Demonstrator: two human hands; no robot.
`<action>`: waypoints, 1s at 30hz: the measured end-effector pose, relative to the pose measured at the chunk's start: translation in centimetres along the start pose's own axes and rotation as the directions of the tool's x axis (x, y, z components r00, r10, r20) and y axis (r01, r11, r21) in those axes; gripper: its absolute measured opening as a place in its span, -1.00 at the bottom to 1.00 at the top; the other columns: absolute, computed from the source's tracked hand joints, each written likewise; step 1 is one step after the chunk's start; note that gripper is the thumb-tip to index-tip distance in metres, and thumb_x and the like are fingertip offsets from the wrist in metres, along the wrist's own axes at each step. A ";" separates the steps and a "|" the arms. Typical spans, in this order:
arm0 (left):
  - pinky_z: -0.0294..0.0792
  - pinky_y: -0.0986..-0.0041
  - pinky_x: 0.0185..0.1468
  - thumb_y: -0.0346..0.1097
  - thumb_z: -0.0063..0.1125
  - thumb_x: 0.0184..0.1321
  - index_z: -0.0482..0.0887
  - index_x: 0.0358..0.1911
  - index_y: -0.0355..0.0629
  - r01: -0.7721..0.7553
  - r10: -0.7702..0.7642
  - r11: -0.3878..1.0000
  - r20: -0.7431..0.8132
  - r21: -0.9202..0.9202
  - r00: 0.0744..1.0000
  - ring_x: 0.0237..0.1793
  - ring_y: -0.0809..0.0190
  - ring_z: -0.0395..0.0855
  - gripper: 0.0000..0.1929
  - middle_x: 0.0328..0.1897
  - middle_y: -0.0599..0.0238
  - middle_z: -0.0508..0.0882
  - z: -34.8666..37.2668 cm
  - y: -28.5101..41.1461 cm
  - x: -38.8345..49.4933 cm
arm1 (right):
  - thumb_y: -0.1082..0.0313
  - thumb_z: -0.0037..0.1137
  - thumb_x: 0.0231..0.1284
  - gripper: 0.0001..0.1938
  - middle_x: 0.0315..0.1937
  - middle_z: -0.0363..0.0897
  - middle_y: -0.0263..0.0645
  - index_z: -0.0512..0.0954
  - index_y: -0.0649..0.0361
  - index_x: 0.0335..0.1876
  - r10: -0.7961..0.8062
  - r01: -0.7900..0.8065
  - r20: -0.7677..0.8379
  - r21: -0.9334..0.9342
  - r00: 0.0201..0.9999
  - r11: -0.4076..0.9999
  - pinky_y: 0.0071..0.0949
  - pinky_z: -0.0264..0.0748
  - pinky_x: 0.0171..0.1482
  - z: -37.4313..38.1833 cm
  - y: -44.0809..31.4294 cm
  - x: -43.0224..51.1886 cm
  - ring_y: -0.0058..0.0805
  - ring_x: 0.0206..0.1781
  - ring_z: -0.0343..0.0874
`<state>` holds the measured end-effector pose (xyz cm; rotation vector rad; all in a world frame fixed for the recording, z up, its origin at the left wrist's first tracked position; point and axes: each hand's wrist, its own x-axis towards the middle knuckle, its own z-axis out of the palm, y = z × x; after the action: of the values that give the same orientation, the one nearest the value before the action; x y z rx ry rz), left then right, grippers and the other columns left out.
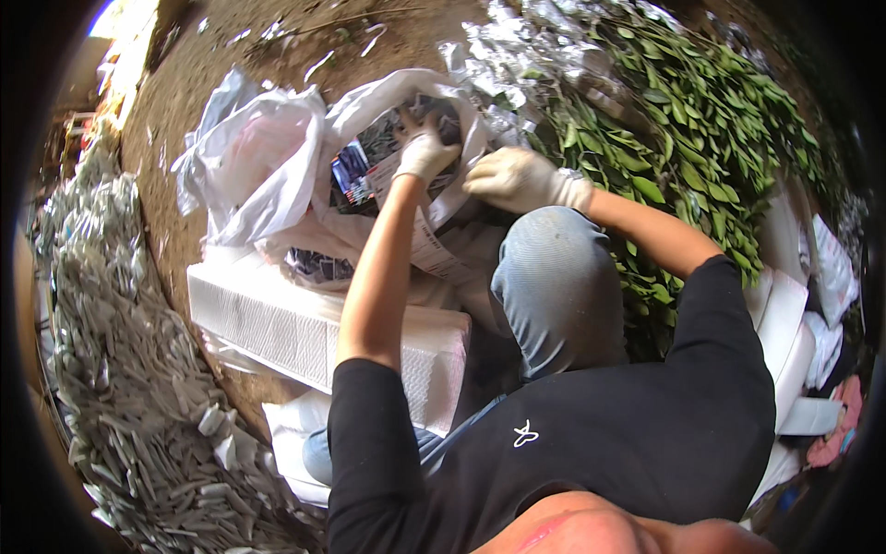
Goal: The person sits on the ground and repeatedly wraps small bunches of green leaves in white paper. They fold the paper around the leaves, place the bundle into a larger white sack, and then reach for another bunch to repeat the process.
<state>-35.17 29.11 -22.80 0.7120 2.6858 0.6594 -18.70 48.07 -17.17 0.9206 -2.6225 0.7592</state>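
My left hand [426, 151], in a pale glove, reaches into a white woven sack [387, 86]. Its fingers are spread over the dark, printed packets [387, 135] inside. Beneath my left wrist, a white paper label [432, 246] with writing hangs over the sack's side. A glossy packet with a colourful print [351, 173] lies to the left of that wrist, within the mouth. My right hand [512, 181], gloved too, has curled fingers at the sack's right rim and appears to grip it. Its fingertips are partly hidden.
A second white sack [266, 166] stands open on the left. Stacked white bubble-wrap sheets [277, 318] lie below it. Leafy green branches [692, 138] and crumpled clear plastic [547, 48] spread to the right. A large heap of greyish strips [152, 388] lines the left side of the dirt floor [187, 104].
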 end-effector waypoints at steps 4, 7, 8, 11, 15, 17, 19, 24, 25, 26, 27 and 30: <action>0.55 -0.13 0.37 0.04 0.56 0.03 0.57 0.48 0.17 -0.059 0.059 0.997 -0.010 -0.056 0.998 0.36 -0.56 0.56 -0.16 0.71 -0.52 0.16 -3.5 0.9 -3.5 | 0.28 0.30 0.38 -0.69 0.05 0.83 -0.22 0.72 -0.01 0.19 0.343 -0.396 -0.217 -0.288 0.914 0.872 -0.21 0.72 0.15 -9.7 8.5 -9.1 -0.23 0.07 0.80; 0.59 -0.02 0.36 -0.02 0.58 0.13 0.60 0.42 0.07 -0.149 0.154 0.984 -0.040 0.102 0.987 0.30 -0.45 0.65 -0.26 0.67 -0.38 0.31 -6.8 3.9 -7.6 | -0.06 0.24 0.53 -0.43 0.44 0.63 -0.03 0.54 -0.06 0.54 0.793 -0.786 -0.280 -0.505 0.541 0.357 -0.11 0.53 0.51 -15.9 16.2 -17.1 -0.09 0.47 0.61; 0.57 0.01 0.38 -0.07 0.57 0.16 0.63 0.38 0.03 -0.193 0.199 0.977 -0.061 0.091 0.978 0.33 -0.37 0.66 -0.32 0.64 -0.28 0.38 -8.1 5.2 -8.9 | -0.27 0.10 0.53 -0.31 0.55 0.49 -0.01 0.45 -0.08 0.61 0.879 -0.823 -0.211 -0.493 0.428 0.282 -0.07 0.41 0.60 -17.0 18.3 -19.8 -0.06 0.58 0.47; 0.54 0.09 0.41 -0.23 0.51 0.26 0.74 0.23 -0.11 -0.300 0.288 0.945 -0.101 -0.132 0.952 0.41 -0.16 0.66 -0.54 0.52 -0.02 0.61 -13.3 9.4 -12.1 | -0.68 -0.32 0.47 -0.02 0.64 0.40 -0.04 0.29 -0.08 0.72 0.990 -0.855 0.131 -0.506 0.052 0.112 -0.07 0.31 0.66 -16.6 22.5 -26.0 -0.02 0.66 0.38; 0.51 0.29 0.39 -0.44 0.35 0.36 0.79 0.19 -0.22 -0.426 0.342 0.770 -0.258 -0.475 0.904 0.31 0.08 0.74 -0.66 0.27 0.05 0.78 -21.4 14.7 -17.3 | -0.84 -0.51 0.34 0.13 0.52 0.55 0.03 0.46 0.02 0.61 0.990 -0.917 0.084 -0.372 0.118 0.140 -0.04 0.38 0.57 -13.6 23.5 -28.5 0.10 0.58 0.46; 0.53 0.21 0.38 -0.40 0.26 0.42 0.82 0.07 -0.23 -0.583 0.398 0.648 -0.434 -0.491 0.808 0.28 0.04 0.75 -0.77 0.23 -0.02 0.80 -24.4 16.9 -20.1 | -0.84 -0.57 0.34 0.14 0.39 0.67 0.04 0.57 0.06 0.50 0.994 -0.974 0.067 -0.202 0.090 0.102 -0.05 0.46 0.48 -13.0 22.4 -28.1 0.12 0.45 0.59; 0.45 0.01 0.42 -0.22 0.32 0.43 0.77 0.17 -0.15 -0.716 0.472 0.349 -0.547 -0.604 0.691 0.27 -0.13 0.72 -0.68 0.31 -0.05 0.74 -26.5 18.6 -22.7 | -0.94 -0.54 0.19 0.24 0.29 0.75 0.02 0.58 0.08 0.48 0.983 -0.963 0.109 -0.211 0.148 0.169 -0.06 0.54 0.35 -13.1 20.5 -27.6 0.11 0.35 0.68; 0.31 -0.13 0.46 -0.14 0.31 0.48 0.72 0.32 0.08 -0.489 0.476 -0.308 -0.577 -0.816 0.663 0.50 0.11 0.41 -0.62 0.44 0.13 0.70 -30.4 22.4 -29.8 | -0.54 0.31 0.17 -0.08 0.26 0.78 -0.05 0.55 -0.01 0.49 0.943 -0.950 0.152 -0.046 0.297 0.307 -0.15 0.57 0.36 -12.6 14.4 -26.0 -0.06 0.33 0.73; 0.29 -0.14 0.47 -0.15 0.29 0.49 0.71 0.35 0.11 -0.383 0.467 -0.432 -0.566 -0.816 0.679 0.57 0.21 0.33 -0.61 0.46 0.16 0.70 -30.8 23.1 -31.3 | -0.29 0.37 0.18 -0.22 0.20 0.80 -0.06 0.56 -0.09 0.48 0.959 -0.962 0.078 0.016 0.272 0.271 -0.13 0.62 0.28 -12.2 13.0 -25.7 -0.03 0.24 0.77; 0.27 -0.15 0.48 -0.16 0.27 0.50 0.70 0.37 0.15 -0.266 0.463 -0.547 -0.552 -0.794 0.694 0.63 0.30 0.25 -0.60 0.48 0.19 0.69 -31.1 23.7 -32.7 | -0.22 0.36 0.18 -0.28 0.15 0.81 -0.06 0.58 -0.09 0.45 0.961 -0.962 0.042 -0.010 0.274 0.274 -0.12 0.65 0.22 -12.0 11.6 -25.2 0.00 0.19 0.78; 0.24 -0.17 0.49 -0.17 0.25 0.52 0.69 0.40 0.18 -0.140 0.461 -0.650 -0.534 -0.747 0.709 0.70 0.40 0.16 -0.58 0.50 0.22 0.69 -31.2 24.1 -33.9 | -0.15 0.35 0.17 -0.33 0.11 0.82 -0.05 0.60 -0.09 0.41 0.966 -0.965 0.006 -0.036 0.260 0.260 -0.10 0.68 0.16 -11.9 10.2 -24.7 0.03 0.13 0.79; 0.26 -0.04 0.37 -0.16 0.31 0.47 0.71 0.27 0.20 -0.177 0.441 -0.679 -0.589 -0.712 0.678 0.45 0.37 0.28 -0.67 0.30 0.35 0.69 -31.3 23.8 -35.1 | -0.07 0.36 0.20 -0.41 -0.02 0.82 -0.03 0.64 -0.09 0.34 0.936 -0.939 -0.129 -0.154 0.327 0.306 -0.10 0.71 0.08 -12.4 5.1 -23.1 -0.02 0.02 0.81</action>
<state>-8.23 17.93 21.13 0.9928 0.1853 2.4474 -3.42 69.98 -18.08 -0.8925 -2.9640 0.6255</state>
